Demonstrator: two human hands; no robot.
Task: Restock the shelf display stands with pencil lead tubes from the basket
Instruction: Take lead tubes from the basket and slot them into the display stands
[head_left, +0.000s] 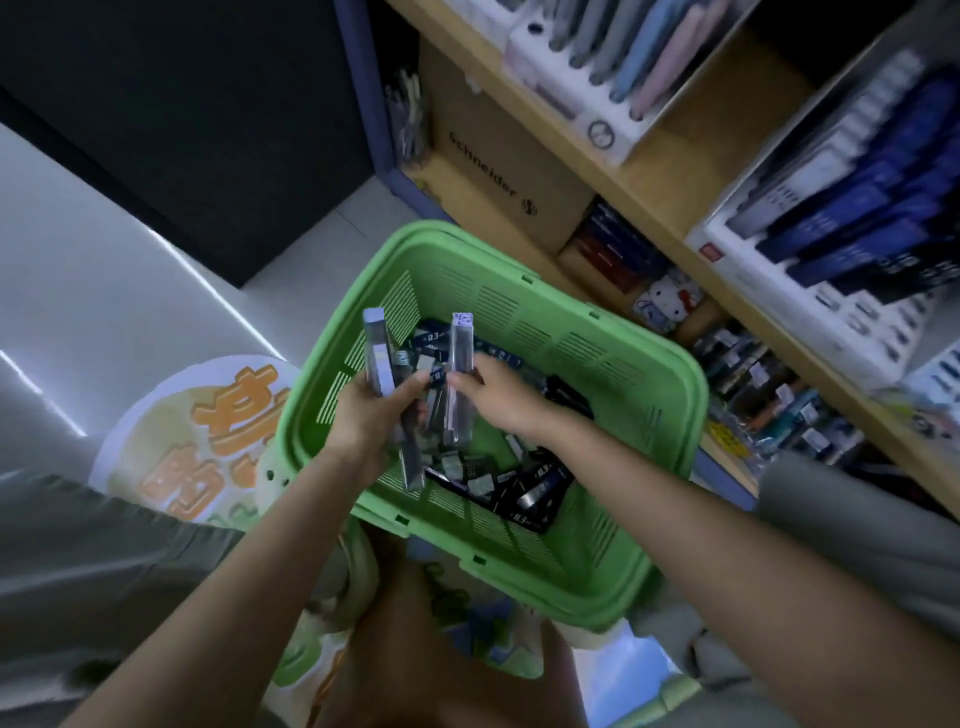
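A green plastic basket (545, 322) sits on the floor below me, with several dark pencil lead tubes (524, 488) lying in its bottom. My left hand (371, 415) hovers over the basket's left side, shut on a bunch of clear and grey lead tubes (382, 364) that stick up and down from the fist. My right hand (493, 395) is beside it over the basket's middle, pinching one clear lead tube (461, 358) upright. On the wooden shelf (670, 208) to the right stands a white display stand (810, 291) filled with dark blue tubes.
A second white stand with pastel pens (592, 67) sits on the shelf further left. Below the shelf are a brown Schneider carton (498, 171) and packaged stationery (769, 395). A round floor sticker with orange characters (202, 436) lies left of the basket.
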